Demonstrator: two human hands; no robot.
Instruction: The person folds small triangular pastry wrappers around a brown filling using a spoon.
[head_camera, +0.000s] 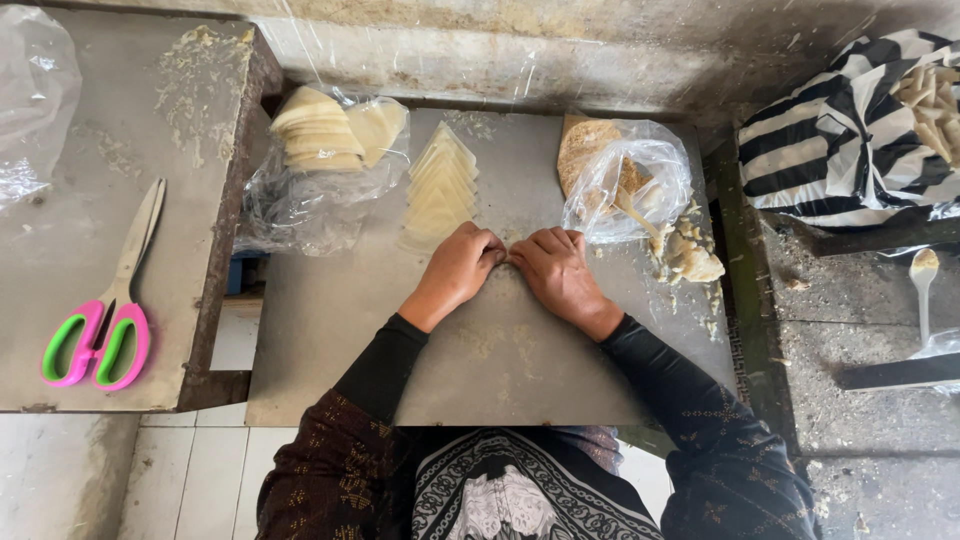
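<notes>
Where the two hands meet at the middle of the grey worktop (330, 340), the left hand (455, 272) and right hand (558, 272) curl fingertip to fingertip, pinching something too hidden to name; likely a thin dough sheet like the pale stack of triangles (440, 190) just beyond; soft, light, tearable; best held by its edges.

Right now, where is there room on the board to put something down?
The near part of the metal board is bare, between the hands and its front edge. The side table has room above the scissors. It is crowded at the back: stacked triangles, bagged wrappers, and the filling bag beside the right hand.
</notes>
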